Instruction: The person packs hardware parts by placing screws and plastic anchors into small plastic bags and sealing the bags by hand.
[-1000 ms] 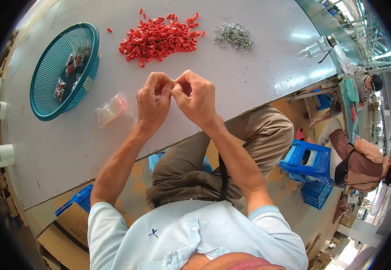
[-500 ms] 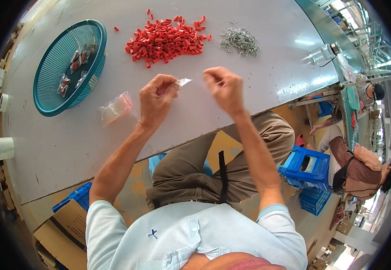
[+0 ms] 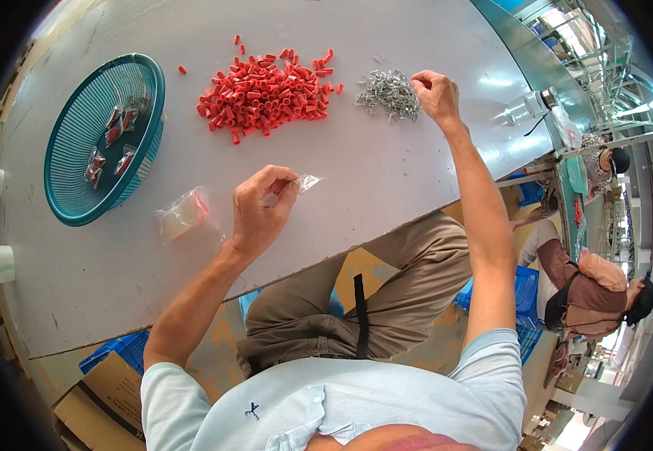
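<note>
Between the thumb and fingertips of my left hand (image 3: 261, 209) is pinched a small clear plastic bag (image 3: 307, 183), its free end pointing right. My right hand (image 3: 439, 98) is at the right edge of a pile of small silver metal pins (image 3: 388, 94), which look like screws or nails. Its fingers are drawn together, and whether a pin sits in them is hidden. Left of that pile lies a heap of short, hollow red plastic sleeves (image 3: 266, 94). A larger clear plastic packet (image 3: 185, 216) rests on the table left of my left hand.
A green plastic basket (image 3: 54, 177) holding several small bags with red pieces stands at the left of the grey table (image 3: 116, 286). A tape roll (image 3: 1, 264) lies by the left edge. A clear jar (image 3: 525, 109) stands far right. Co-workers (image 3: 597, 289) sit beyond, near blue crates.
My right hand has moved away from the small bag, right and farther out to the pin pile. My left hand keeps its pinch on the bag. The whole view has shifted slightly.
</note>
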The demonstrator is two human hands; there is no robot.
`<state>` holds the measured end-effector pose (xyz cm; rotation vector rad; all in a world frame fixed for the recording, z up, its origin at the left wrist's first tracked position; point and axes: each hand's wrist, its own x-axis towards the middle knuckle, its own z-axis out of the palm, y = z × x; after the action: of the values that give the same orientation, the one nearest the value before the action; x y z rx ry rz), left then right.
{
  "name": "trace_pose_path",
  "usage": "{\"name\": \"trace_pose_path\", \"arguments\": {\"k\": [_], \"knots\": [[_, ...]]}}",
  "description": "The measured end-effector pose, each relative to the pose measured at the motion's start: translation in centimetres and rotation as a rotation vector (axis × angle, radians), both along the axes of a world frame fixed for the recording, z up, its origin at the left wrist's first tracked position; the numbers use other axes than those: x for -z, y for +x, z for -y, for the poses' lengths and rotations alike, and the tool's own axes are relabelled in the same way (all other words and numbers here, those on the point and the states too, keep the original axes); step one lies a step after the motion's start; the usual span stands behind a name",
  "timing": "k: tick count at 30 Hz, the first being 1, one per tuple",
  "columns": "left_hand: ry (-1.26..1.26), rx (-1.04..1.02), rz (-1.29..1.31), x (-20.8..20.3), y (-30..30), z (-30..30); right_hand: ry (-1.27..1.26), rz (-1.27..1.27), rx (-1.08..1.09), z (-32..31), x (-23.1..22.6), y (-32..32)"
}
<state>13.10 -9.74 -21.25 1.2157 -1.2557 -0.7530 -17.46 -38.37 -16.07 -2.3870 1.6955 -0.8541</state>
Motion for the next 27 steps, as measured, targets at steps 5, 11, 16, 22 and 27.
{"name": "trace_pose_path", "arguments": {"k": [5,11,16,22,27], "knots": [[0.009,0.007,0.014,-0.4,-0.2,0.3,0.148,-0.225,0.057,5.7,0.3,1.5],[0.063,0.058,-0.032,0.0,0.4,0.3,0.224,-0.446,0.086,11.6,2.0,5.1],[0.11,0.106,-0.054,0.1,0.9,0.3,0.48,-0.428,-0.085,11.7,0.6,7.7],[0.112,0.123,-0.063,0.2,0.9,0.5,0.377,-0.347,-0.293,9.3,0.8,8.7],[0.102,0.116,-0.021,0.2,0.9,0.4,0.389,-0.367,-0.427,6.1,0.3,9.6]]}}
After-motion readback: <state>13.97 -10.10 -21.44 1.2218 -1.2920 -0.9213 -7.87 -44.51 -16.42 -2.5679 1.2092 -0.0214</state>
